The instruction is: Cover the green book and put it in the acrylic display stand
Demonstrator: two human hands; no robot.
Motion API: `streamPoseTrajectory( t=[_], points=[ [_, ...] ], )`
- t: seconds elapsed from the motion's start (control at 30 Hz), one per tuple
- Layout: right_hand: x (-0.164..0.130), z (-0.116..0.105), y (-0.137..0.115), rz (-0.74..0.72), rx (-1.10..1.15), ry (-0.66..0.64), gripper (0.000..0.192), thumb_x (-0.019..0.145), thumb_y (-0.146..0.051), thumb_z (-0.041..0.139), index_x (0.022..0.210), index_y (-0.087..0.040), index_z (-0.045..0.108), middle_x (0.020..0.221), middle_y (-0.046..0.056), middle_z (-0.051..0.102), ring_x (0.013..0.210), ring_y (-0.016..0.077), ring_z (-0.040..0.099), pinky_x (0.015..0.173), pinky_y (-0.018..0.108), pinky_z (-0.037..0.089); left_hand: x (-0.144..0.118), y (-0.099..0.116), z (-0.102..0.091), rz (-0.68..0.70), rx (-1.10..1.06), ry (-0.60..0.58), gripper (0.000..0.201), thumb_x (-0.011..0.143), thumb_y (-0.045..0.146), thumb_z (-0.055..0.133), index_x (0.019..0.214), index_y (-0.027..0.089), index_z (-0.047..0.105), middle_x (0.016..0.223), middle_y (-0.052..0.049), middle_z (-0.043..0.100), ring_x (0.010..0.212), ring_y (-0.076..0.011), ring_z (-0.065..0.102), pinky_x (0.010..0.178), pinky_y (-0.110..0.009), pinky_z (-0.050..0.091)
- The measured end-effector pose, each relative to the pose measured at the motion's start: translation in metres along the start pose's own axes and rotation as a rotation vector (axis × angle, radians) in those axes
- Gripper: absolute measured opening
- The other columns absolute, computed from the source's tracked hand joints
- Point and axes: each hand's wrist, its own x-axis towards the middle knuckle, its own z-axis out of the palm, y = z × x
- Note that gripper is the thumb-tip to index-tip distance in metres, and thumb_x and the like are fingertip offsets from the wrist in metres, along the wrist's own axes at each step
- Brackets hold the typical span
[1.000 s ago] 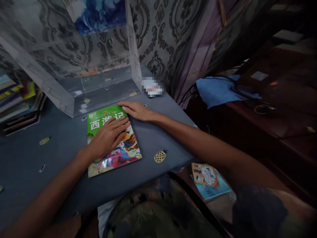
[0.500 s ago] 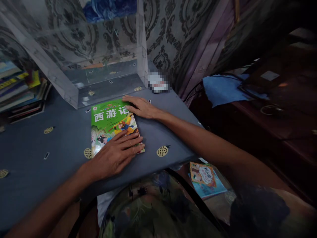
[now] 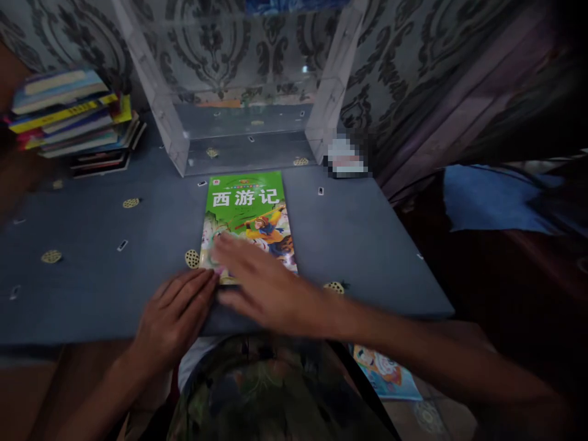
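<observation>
Book: thin, light, glossy – probably slippery, bends easily; lies flat on worktop
Hold: near edge or spine
Left hand: open, at lower corner
Right hand: open, blurred, over the cover

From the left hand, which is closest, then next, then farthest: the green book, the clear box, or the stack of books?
Measured from the left hand in the head view:
1. Green book: just up and right, at the fingertips.
2. Clear box: behind the book, at the back of the table.
3. Stack of books: far back left corner.
</observation>
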Motion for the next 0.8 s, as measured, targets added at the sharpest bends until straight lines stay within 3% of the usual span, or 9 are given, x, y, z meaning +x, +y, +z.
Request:
streamPoseTrajectory(
  t=[0.1,0.2,0.33,0.5,0.67,0.8],
  points=[
    [-0.01,0.034,-0.032,-0.075,-0.053,-0.116,0.073,0.098,-0.041,0.059,0.154,-0.004,0.031,0.159,0.025,0.033,0.153,0.0318,0.021,0.123,0.05,0.032,-0.005,0.004,0.0,-0.004,-0.019,0.014,0.036,0.097,0.012,0.046,0.131,0.016,0.058,0.109,-0.013,0.073,0.109,-0.0258,0.067,0.095,-0.04,0.052],
    [-0.022,0.043,-0.033,-0.064,-0.154,-0.128,0.082,0.097,-0.046,0.059,0.154,0.003,0.026,0.16,0.03,0.026,0.154,0.0348,0.015,0.124,0.053,0.029,-0.005,0.005,0.002,-0.03,-0.015,-0.005,0.035,0.096,0.01,0.049,0.129,0.018,0.059,0.116,-0.011,0.073,0.112,-0.024,0.066,0.097,-0.039,0.051],
    [-0.052,0.022,-0.014,0.014,-0.259,-0.076,0.085,0.098,-0.037,0.057,0.161,-0.005,0.009,0.161,0.025,0.026,0.154,0.0317,0.017,0.123,0.052,0.032,-0.003,0.004,0.002,-0.041,-0.002,-0.022,0.034,0.096,0.01,0.052,0.129,0.015,0.059,0.122,-0.01,0.072,0.112,-0.023,0.067,0.096,-0.038,0.05],
    [-0.094,-0.002,0.01,0.257,-0.467,0.05,0.079,0.102,-0.032,0.048,0.162,-0.015,0.0,0.163,0.021,0.024,0.152,0.0324,0.025,0.116,0.056,0.042,0.003,0.008,0.003,-0.044,0.029,0.035,0.026,0.099,0.011,0.05,0.121,0.013,0.063,0.116,-0.008,0.075,0.104,-0.0211,0.069,0.092,-0.037,0.049],
    [-0.099,-0.004,0.005,0.287,-0.494,0.044,0.066,0.102,-0.034,0.048,0.159,-0.011,0.024,0.158,0.019,0.038,0.149,0.03,0.033,0.117,0.051,0.043,0.006,0.006,0.005,-0.055,0.108,0.074,0.023,0.099,0.012,0.049,0.116,0.013,0.065,0.111,-0.008,0.076,0.097,-0.0208,0.071,0.089,-0.036,0.049],
    [-0.074,-0.003,-0.023,0.216,-0.424,-0.085,0.061,0.1,-0.039,0.053,0.148,-0.003,0.044,0.154,0.023,0.044,0.147,0.0317,0.037,0.12,0.051,0.038,0.005,-0.03,0.001,-0.072,0.197,0.037,0.027,0.103,0.023,0.043,0.109,0.016,0.069,0.107,-0.008,0.077,0.094,-0.0233,0.072,0.085,-0.038,0.051]
  ],
)
